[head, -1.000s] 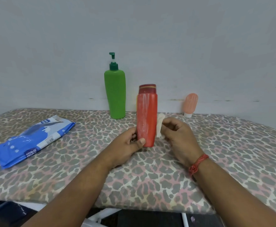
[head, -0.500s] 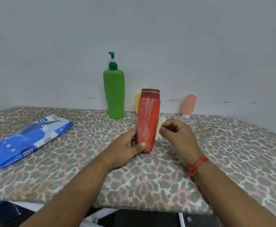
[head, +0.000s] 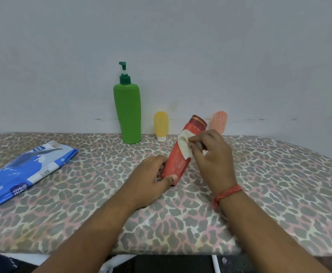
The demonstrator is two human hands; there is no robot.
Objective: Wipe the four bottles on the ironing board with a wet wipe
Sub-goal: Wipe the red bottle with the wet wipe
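The tall red plastic bottle with the dark gold-banded cap (head: 182,154) leans cap-away and to the right, its base on the leopard-print ironing board (head: 279,184). The left hand (head: 151,180) has its grip clamped around the bottom of this bottle, thumb across the front. The right hand (head: 212,154) has its fingertips pinched together on a crumpled white wet wipe (head: 184,146), pressed against the upper side of the bottle just below the cap.

Judged from this, the main risk lies in the tilt. The bottle is held only at its low end, so a firm sideways stroke near the cap could lever it out of the left grip or skid the base along the cloth cover. If it swings away, it would go toward the small peach squeeze tube (head: 218,122) standing just behind it by the wall, and the small yellow squeeze tube (head: 160,125) standing behind and to the left of it; both stand on narrow caps and look easy to topple. The tall green pump bottle (head: 127,115), further left of the red one, seems safer.

A wet surface may also make the plastic slippery under the thumb. The wipe is bunched small, so patches could be missed. The blue wipe pack (head: 27,170) lies well to the left of the red bottle.
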